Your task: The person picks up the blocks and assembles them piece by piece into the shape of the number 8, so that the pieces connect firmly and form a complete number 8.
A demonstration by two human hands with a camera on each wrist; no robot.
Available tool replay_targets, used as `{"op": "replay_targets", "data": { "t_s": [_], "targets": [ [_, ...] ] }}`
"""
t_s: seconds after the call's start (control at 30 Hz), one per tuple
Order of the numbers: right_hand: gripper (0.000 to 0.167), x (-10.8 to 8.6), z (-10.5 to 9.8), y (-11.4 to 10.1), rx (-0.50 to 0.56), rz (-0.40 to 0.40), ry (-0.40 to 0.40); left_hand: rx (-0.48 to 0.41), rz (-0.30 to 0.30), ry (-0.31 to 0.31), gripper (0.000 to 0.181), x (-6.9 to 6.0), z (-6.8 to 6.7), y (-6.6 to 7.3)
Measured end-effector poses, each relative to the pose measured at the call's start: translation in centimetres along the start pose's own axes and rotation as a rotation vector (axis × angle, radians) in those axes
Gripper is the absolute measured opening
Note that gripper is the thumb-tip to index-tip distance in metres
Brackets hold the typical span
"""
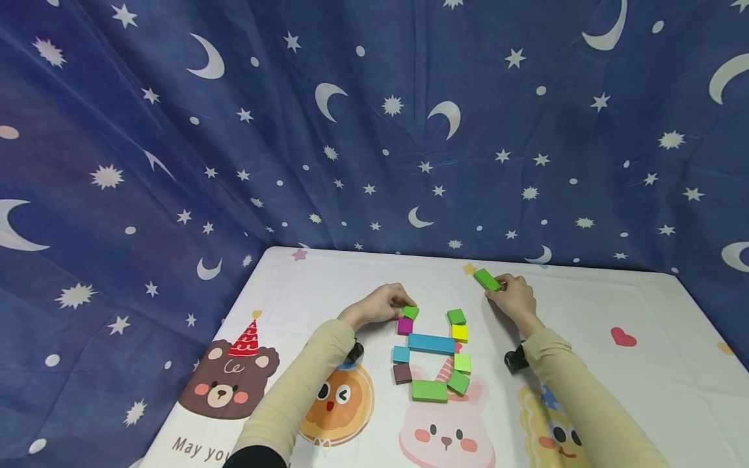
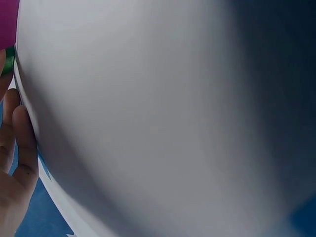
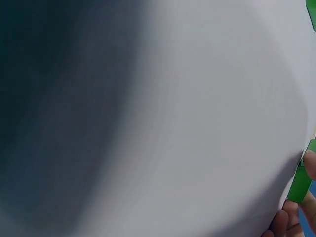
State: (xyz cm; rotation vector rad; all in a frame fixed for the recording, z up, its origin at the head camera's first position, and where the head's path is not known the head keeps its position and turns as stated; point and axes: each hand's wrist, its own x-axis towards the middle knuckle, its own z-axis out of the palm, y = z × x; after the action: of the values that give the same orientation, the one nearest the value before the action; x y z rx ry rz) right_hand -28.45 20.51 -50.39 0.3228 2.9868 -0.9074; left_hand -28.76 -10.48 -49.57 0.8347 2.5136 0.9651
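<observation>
My left hand [image 1: 383, 303] has its fingers on a small green block [image 1: 411, 312], which sits just beyond a magenta block [image 1: 405, 325]. In the left wrist view, a sliver of that green shows by the fingertips, under the magenta edge. Farther back on the right, my right hand [image 1: 515, 298] pinches a longer green block [image 1: 487, 280] between thumb and fingers; the right wrist view catches its green side [image 3: 299, 185] too. Between and in front of the hands, blocks form an outline around a long blue block [image 1: 431, 344], with another small green block [image 1: 456, 316] at its upper right.
Down the outline's right side run a yellow block [image 1: 459, 333], a lime block [image 1: 462, 363] and a tilted green block [image 1: 459, 383]. A small blue block [image 1: 400, 354] and a brown block [image 1: 402, 373] form the left. A wide green block [image 1: 430, 391] lies nearest. Behind the white tablecloth [image 1: 585, 305] hangs a starry curtain [image 1: 374, 130].
</observation>
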Motion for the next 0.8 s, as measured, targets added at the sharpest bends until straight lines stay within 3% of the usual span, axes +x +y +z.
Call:
{"op": "replay_targets", "data": {
  "t_s": [0.8],
  "targets": [
    [0.048,0.32,-0.36,0.27,0.057,-0.017,-0.02,0.004,-0.006,0.008,0.034,0.17,0.18,-0.29]
  ]
}}
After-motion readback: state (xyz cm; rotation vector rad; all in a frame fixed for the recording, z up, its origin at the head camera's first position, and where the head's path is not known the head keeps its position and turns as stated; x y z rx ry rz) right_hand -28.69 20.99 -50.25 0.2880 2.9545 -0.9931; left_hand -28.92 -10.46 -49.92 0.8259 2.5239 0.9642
